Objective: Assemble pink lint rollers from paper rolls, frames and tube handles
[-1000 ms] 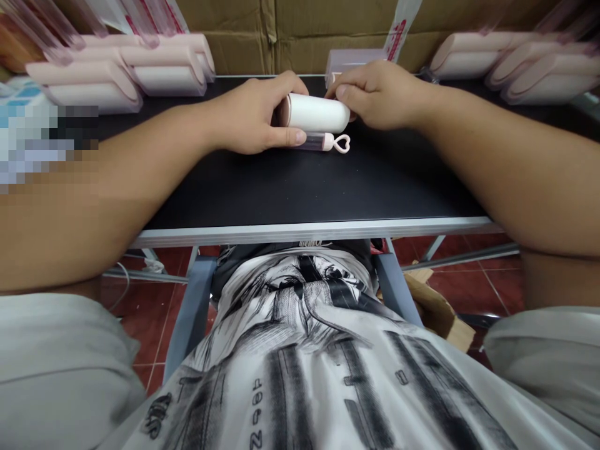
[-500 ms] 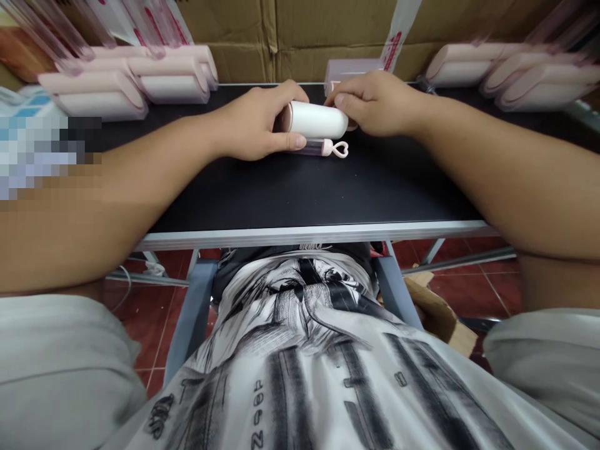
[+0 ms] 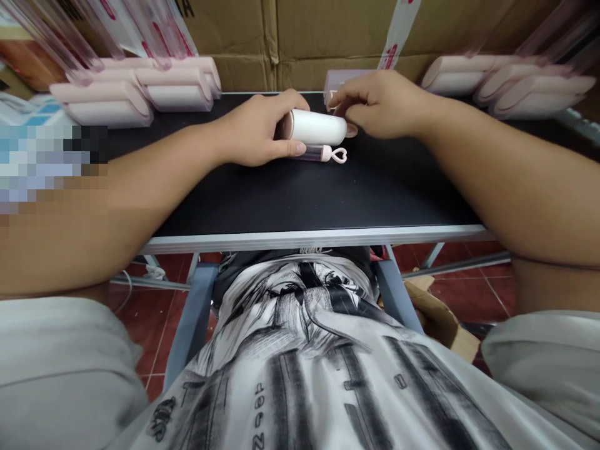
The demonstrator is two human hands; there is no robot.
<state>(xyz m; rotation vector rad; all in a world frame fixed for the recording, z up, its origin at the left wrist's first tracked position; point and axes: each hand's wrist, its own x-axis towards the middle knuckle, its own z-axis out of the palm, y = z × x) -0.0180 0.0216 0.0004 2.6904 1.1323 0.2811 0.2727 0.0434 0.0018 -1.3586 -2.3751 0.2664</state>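
Note:
My left hand (image 3: 267,128) is closed around a white rounded cylinder (image 3: 319,128) with a pinkish end, lying on its side. Under its thumb is a slim clear tube (image 3: 315,153) with a pale pink cap and a heart-shaped loop (image 3: 339,155), parallel to the cylinder. My right hand (image 3: 382,103) is curled at the cylinder's right end, thumb and forefinger apart, with nothing visibly held between them. By its fingers a small pink rounded piece (image 3: 351,130) shows at the cylinder's end. Behind these fingers stands a translucent lilac piece (image 3: 344,79), partly hidden.
Pink-and-white cylinders with clear upright parts stand in groups at the left (image 3: 178,84) and right (image 3: 539,94) of the black tabletop (image 3: 281,200). A cardboard box (image 3: 319,37) backs the table. A metal edge (image 3: 309,239) runs along its front.
My right thumb and forefinger have parted at the cylinder's right end, so the small pink piece shows more. My left hand keeps its hold. The whole view has shifted slightly.

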